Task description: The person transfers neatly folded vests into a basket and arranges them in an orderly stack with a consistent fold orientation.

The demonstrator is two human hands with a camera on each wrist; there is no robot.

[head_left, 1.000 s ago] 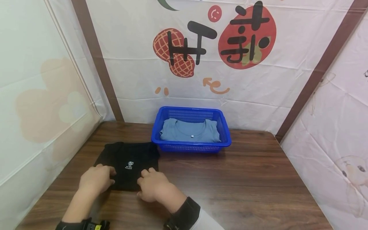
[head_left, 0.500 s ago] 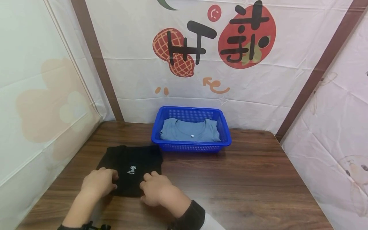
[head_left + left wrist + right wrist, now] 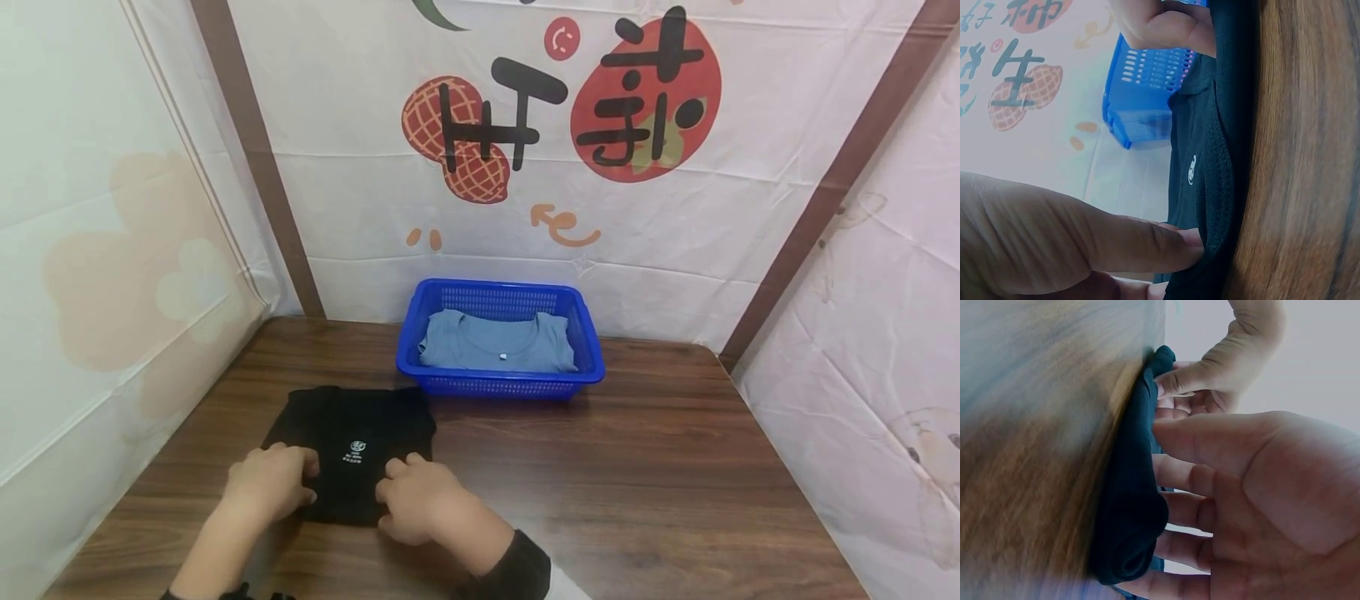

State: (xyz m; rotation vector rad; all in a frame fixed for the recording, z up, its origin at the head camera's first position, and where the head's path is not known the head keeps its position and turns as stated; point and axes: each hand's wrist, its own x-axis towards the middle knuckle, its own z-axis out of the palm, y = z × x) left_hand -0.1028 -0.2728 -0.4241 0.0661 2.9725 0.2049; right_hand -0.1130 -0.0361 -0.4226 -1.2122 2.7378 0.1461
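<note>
A folded black T-shirt (image 3: 341, 417) with a small white print lies on the brown table, left of centre. On its left side rests my left hand (image 3: 272, 483), its thumb and fingertips touching the cloth. My right hand (image 3: 420, 500) presses its fingertips on the near right part of the shirt. Seen from the right wrist, the right fingers (image 3: 1185, 512) are spread and fairly straight, and their tips disappear behind the thick near fold. From the left wrist, the left thumb (image 3: 1160, 247) meets the shirt's upper edge.
A blue plastic basket (image 3: 498, 387) stands at the back of the table (image 3: 637, 467), close behind the shirt's right corner. Inside it lies a folded grey-blue shirt (image 3: 498, 337). White printed cloth walls (image 3: 352, 225) enclose the back and sides.
Both hands and the black T-shirt have slid together to the right and toward the near edge of the table. The basket has stayed put.
</note>
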